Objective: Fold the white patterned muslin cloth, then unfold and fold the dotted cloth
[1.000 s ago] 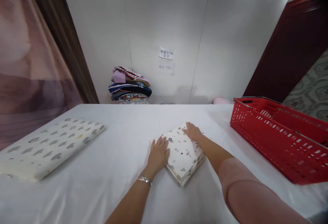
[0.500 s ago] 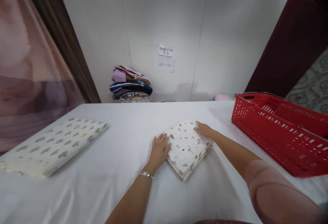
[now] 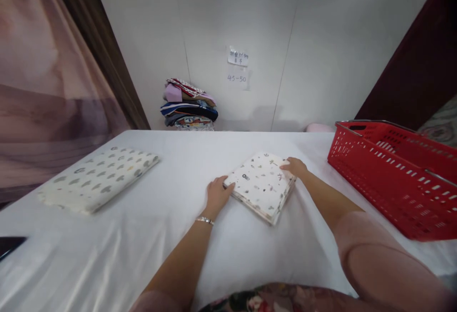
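A white folded cloth (image 3: pixel 262 183) with small printed motifs lies on the white-covered table, its layers showing along the near edges. My left hand (image 3: pixel 217 196), a silver bracelet at its wrist, grips the cloth's left corner with the thumb on top. At the cloth's far right side, my right hand (image 3: pixel 296 169) holds the edge between thumb and fingers; some fingertips are hidden. Further left lies another folded cloth (image 3: pixel 107 176), cream with grey shapes, touched by neither hand.
A red perforated basket (image 3: pixel 389 186) with metal handles stands at the right. Behind the table (image 3: pixel 185 159) rises a stack of folded fabrics (image 3: pixel 189 105) against the wall. A curtain (image 3: pixel 57 97) hangs at left. A dark object (image 3: pixel 11 245) pokes in at the left edge.
The folded cloth has turned slightly, its near corner swinging right. My left thumb now lies over the corner instead of the hand resting flat, and my right hand has slid along the edge.
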### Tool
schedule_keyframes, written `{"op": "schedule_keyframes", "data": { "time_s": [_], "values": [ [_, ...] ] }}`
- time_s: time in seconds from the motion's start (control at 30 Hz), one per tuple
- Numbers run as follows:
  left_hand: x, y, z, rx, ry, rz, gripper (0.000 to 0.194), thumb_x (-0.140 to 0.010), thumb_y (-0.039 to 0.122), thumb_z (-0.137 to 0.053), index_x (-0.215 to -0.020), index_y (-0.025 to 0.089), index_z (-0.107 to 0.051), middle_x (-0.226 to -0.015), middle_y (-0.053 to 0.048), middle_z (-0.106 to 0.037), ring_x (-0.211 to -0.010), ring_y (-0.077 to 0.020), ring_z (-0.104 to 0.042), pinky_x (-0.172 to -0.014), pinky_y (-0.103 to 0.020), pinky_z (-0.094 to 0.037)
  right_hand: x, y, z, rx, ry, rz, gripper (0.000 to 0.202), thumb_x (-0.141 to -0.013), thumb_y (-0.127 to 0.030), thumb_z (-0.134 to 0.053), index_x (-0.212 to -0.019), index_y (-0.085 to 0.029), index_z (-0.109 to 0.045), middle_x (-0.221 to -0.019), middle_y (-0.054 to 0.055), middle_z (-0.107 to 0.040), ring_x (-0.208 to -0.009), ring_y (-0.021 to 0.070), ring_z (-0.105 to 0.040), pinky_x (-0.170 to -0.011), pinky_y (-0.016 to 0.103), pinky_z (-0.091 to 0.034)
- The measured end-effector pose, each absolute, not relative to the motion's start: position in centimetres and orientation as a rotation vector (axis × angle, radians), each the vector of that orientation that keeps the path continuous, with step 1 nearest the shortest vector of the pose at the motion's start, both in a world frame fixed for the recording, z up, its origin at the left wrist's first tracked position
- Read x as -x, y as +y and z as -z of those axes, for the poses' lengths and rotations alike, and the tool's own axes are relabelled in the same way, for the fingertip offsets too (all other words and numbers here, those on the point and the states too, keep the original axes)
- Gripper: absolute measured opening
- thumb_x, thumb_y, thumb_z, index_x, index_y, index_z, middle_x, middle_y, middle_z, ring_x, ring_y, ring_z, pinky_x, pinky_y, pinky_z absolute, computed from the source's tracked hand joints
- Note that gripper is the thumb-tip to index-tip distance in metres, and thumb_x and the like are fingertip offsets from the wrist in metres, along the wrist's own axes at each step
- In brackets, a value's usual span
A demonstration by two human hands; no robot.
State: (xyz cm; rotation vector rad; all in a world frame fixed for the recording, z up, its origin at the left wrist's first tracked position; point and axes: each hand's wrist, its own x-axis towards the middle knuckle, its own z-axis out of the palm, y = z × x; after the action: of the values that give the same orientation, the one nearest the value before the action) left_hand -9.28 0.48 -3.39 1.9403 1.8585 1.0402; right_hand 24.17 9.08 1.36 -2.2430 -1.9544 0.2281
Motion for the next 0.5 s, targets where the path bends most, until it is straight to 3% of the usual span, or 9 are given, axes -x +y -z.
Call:
{"op": "schedule_keyframes", "data": {
  "time_s": [0.1, 0.2, 0.33, 0.5],
  "values": [
    [9.0, 0.0, 3.5, -1.963, 1.797, -1.057, 0.039, -0.079, 0.044, -0.053, -0.109, 0.019, -0.059, -0.100, -0.006, -0.062, -0.093, -0.0201, -0.057, -0.089, -0.038, -0.043, -22.9, 8.8, -1.8, 2.205, -2.008, -0.157, 0.047, -0.078, -0.033, -0.056, -0.122, -0.016, -0.052, -0.124, 0.014, -0.054, -0.115, 0.0295, -0.048, -0.093, 0.042, -0.036],
    [9.3, -0.3, 3.8, -1.942, 1.704, -1.121, 0.038, -0.083, 0.043, -0.048, -0.111, 0.020, -0.058, -0.104, -0.006, -0.061, -0.093, -0.0181, -0.057, -0.086, -0.034, -0.046, -20.7, 6.5, -1.8, 1.969, -2.137, -0.126, 0.040, -0.083, -0.026, -0.049, -0.122, -0.020, -0.052, -0.130, 0.009, -0.050, -0.123, 0.0237, -0.040, -0.103, 0.038, -0.026],
    [9.7, -1.3, 3.9, -2.033, 1.604, -1.188, 0.034, -0.084, 0.037, -0.048, -0.114, 0.023, -0.056, -0.121, -0.005, -0.054, -0.111, -0.0189, -0.050, -0.090, -0.034, -0.046, -17.1, -0.2, -1.3, 1.463, -2.237, -0.356, 0.028, -0.085, -0.028, -0.042, -0.100, -0.022, -0.065, -0.108, 0.005, -0.063, -0.104, 0.0217, -0.053, -0.093, 0.035, -0.037],
    [8.7, -2.8, 3.5, -2.414, 1.492, -1.127, 0.030, -0.086, 0.023, -0.045, -0.114, 0.024, -0.057, -0.127, -0.004, -0.052, -0.122, -0.0206, -0.040, -0.103, -0.043, -0.034, -14.7, -7.0, -0.8, 1.270, -2.262, -0.407, 0.022, -0.086, -0.034, -0.047, -0.087, -0.022, -0.065, -0.091, 0.005, -0.064, -0.087, 0.0196, -0.055, -0.080, 0.033, -0.041]
  ]
}}
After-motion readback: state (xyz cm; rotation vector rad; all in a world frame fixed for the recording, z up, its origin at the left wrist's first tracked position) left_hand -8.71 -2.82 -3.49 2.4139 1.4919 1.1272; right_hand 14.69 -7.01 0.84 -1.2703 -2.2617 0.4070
